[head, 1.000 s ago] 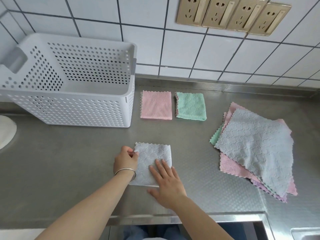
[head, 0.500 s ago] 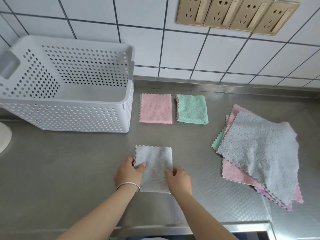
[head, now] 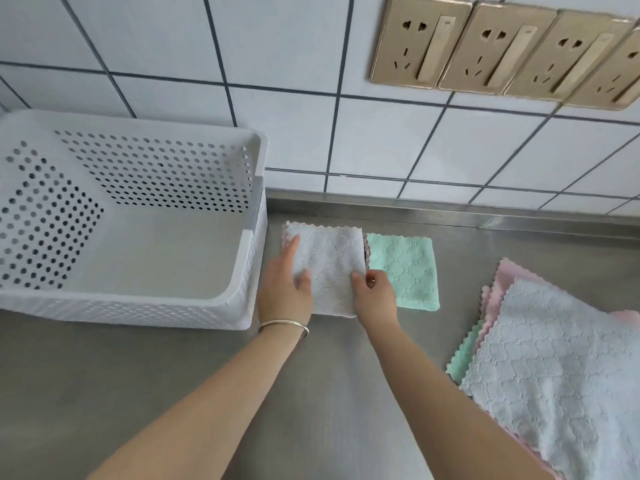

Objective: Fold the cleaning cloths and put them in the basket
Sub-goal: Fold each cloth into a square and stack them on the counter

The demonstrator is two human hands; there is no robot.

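Head view, looking down on a steel bench [head: 173, 393]. Nearest the viewer, two bare forearms reach forward from 6 o'clock toward the centre. At 4 o'clock lies a loose pile [head: 554, 368] of unfolded cloths: a grey one on top, with pink and green edges showing beneath it. At centre, both hands hold a folded grey cloth [head: 329, 265]. The left hand [head: 285, 289], with a bangle [head: 284, 325] at the wrist, has its thumb on top of the cloth's left edge and its fingers extended along that edge. The right hand [head: 375, 296] pinches the cloth's near right corner between thumb and curled fingers. The grey cloth lies over another folded cloth, of which only a thin pinkish edge shows at its left and right sides; whether the grey cloth rests fully on it cannot be told. Just beside it, toward 3 o'clock, a folded green cloth [head: 405, 268] lies flat on the bench. At 9 to 10 o'clock stands a white perforated basket [head: 249, 271], its right wall near the left hand; no cloth shows inside it. Farthest, at 12 o'clock, a white tiled wall [head: 294, 98] carries a row of gold sockets [head: 502, 50] toward 1 o'clock.
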